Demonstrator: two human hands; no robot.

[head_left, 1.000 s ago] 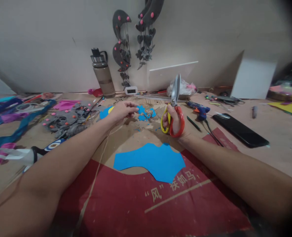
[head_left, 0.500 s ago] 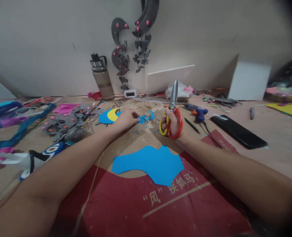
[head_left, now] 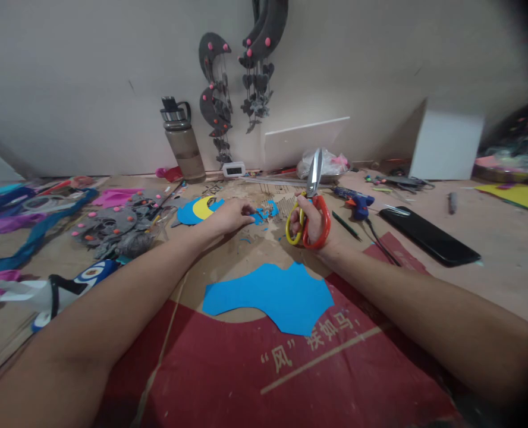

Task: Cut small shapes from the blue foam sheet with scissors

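Note:
In my right hand point(head_left: 311, 219) is a pair of scissors point(head_left: 314, 172), its red and yellow handles around my fingers and its blades pointing away from me, nearly together. My left hand point(head_left: 232, 216) rests low over the cardboard, fingers loosely curled and slightly apart, beside small blue scraps point(head_left: 270, 209); whether it touches them I cannot tell. Just behind its wrist lie a yellow crescent point(head_left: 201, 208) and a blue cut piece point(head_left: 186, 213) under it. Nearest to me, a large blue sheet with cut edges point(head_left: 268, 294) lies flat between my forearms.
Red-printed cardboard point(head_left: 210, 374) covers the front. To the right are a glue gun point(head_left: 360, 203), a dark pencil point(head_left: 346, 226) and a black phone point(head_left: 429, 235). Grey felt pieces point(head_left: 116, 223) lie left. A water bottle point(head_left: 184, 145) and a small white clock point(head_left: 234, 170) stand behind.
My left hand has shifted slightly to the right along the scraps. The scissors have tilted a little in my right hand. The view has moved slightly.

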